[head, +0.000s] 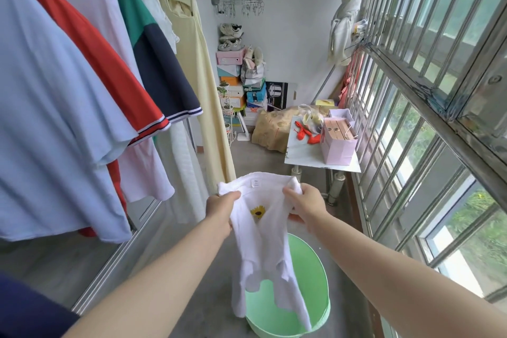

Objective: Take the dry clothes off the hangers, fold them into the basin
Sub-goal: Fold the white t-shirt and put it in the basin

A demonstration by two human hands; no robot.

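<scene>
Gripping what, those two hands?

Both pinch the white top [263, 244] at its shoulders. The left hand [223, 207] and right hand [304, 204] sit at centre frame, fingers curled into the cloth on either side of the neck label. No hanger shows in it. The sunflower print [258, 212] faces us, and the hem dangles over the green basin [310, 266] at lower centre.

So which step is this?

I judge it the start of folding: the piece is off its hanger but not yet folded or laid down.

And next?

Probably bringing the sides together, halving the length, then lowering it flat into the basin. The cloth looks limp, so both hands would need to hold it taut.

Much left?

Plenty. The light blue shirt [55, 123], the red shirt [109, 68] and several others hang at upper left.
</scene>
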